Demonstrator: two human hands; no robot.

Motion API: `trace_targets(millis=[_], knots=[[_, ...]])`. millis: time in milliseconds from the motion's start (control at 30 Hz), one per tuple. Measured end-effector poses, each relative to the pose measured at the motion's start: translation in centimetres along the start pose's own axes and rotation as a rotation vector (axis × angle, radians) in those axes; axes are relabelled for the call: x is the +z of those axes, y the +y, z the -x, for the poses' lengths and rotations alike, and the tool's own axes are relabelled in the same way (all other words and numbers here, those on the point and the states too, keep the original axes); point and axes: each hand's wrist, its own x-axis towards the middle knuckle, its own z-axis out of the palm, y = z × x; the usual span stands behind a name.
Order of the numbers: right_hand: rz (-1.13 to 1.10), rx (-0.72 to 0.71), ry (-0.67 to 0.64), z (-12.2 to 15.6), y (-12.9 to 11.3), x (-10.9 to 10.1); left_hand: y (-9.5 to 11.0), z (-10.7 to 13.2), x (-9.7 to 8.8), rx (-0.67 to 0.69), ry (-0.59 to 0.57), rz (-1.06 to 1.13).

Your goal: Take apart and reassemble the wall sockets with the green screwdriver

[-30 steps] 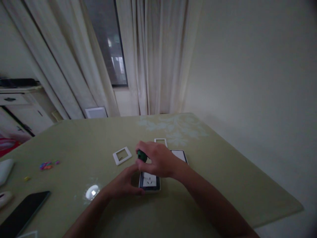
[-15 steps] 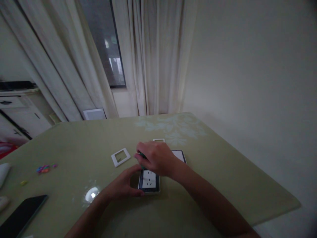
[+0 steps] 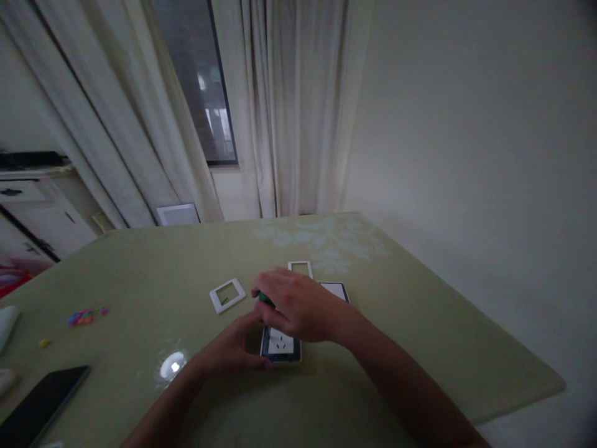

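Observation:
A white wall socket with a dark border lies on the table, its upper part covered by my right hand. My left hand grips the socket's left side, thumb at the near corner and fingers at the far one. Closed round the green handle of a screwdriver, my right hand is over the socket's far left corner. The tool's tip is hidden behind my fingers. Left of my hands lies a white cover frame with a small dark screw inside its opening.
Behind my right hand are another white frame and a second white plate with a dark edge. Small colourful pieces, a yellow piece and a black phone-like slab lie at the left. A wall borders the table's right side.
My right hand has turned and shifted slightly down and right with the screwdriver, hiding more of the socket. The left hand stays on the socket.

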Motion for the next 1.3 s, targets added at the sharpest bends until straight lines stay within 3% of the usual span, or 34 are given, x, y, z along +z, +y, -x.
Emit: trace_targets(millis=[167,200,233,333,400,467,600,667,800,900,1133,1200,1300], knots=[[0.227,0.361,0.01,-0.2,0.0,0.2,-0.3,0.2,-0.1,-0.07,-0.007,-0.03],[0.231,0.372,0.006,-0.3,0.0,0.3,-0.3,0.2,-0.1,-0.077,-0.007,-0.032],[0.203,0.326,0.0,-0.3,0.0,0.4,-0.3,0.2,-0.1,-0.076,-0.004,-0.031],[0.006,0.012,-0.025,-0.2,-0.3,0.2,0.3,0.1,-0.2,-0.055,-0.017,0.003],[-0.08,-0.09,-0.012,0.1,-0.6,0.0,0.8,0.0,-0.2,-0.055,-0.043,0.059],[-0.051,-0.012,0.01,0.3,-0.6,-0.1,1.0,0.0,-0.1,-0.047,-0.053,0.091],[0.087,0.306,0.027,0.4,0.6,0.1,0.1,0.1,0.0,-0.046,-0.024,0.006],[0.048,0.359,0.03,0.3,1.2,0.1,-0.4,0.1,0.1,-0.067,-0.025,-0.022],[-0.132,0.162,-0.02,0.2,1.0,-0.1,-0.6,0.1,0.2,-0.043,-0.029,0.008],[-0.124,0.113,-0.004,0.2,0.3,-0.4,-0.5,0.1,0.3,-0.034,-0.025,0.037],[0.186,0.377,0.005,0.2,0.1,0.2,-0.8,0.2,0.2,-0.064,-0.01,-0.006],[0.139,0.3,0.004,0.2,0.3,0.3,-0.6,0.2,0.2,-0.064,-0.016,-0.027],[0.004,0.072,0.018,0.2,0.2,0.2,-0.1,0.1,0.2,-0.027,-0.011,-0.017]])
